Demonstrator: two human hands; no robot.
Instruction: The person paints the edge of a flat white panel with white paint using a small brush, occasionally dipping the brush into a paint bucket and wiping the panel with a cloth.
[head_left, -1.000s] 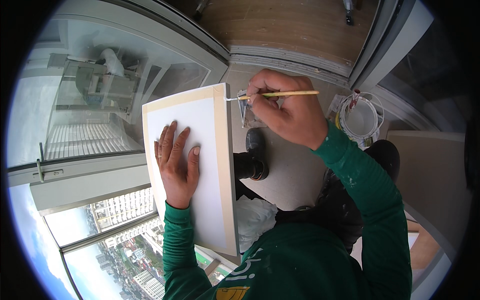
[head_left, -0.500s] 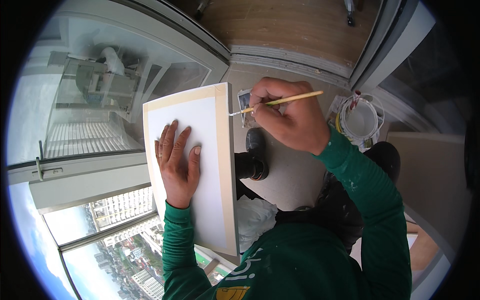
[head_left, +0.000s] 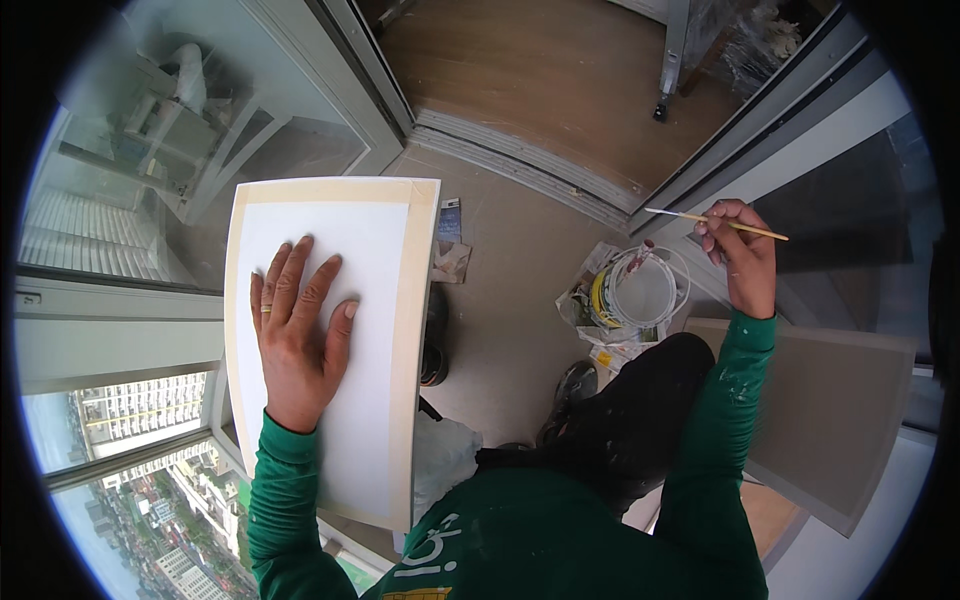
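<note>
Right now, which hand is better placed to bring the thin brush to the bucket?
Likely the right hand: it holds the thin brush, and the bucket stands nearer to it. The left hand rests spread on the white panel.

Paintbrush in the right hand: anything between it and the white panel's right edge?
Nothing visible stands between the paintbrush in the right hand and the right edge of the white panel. The paint bucket sits on the floor, below that line in the picture; the left hand rests on the panel, off that edge.
</note>
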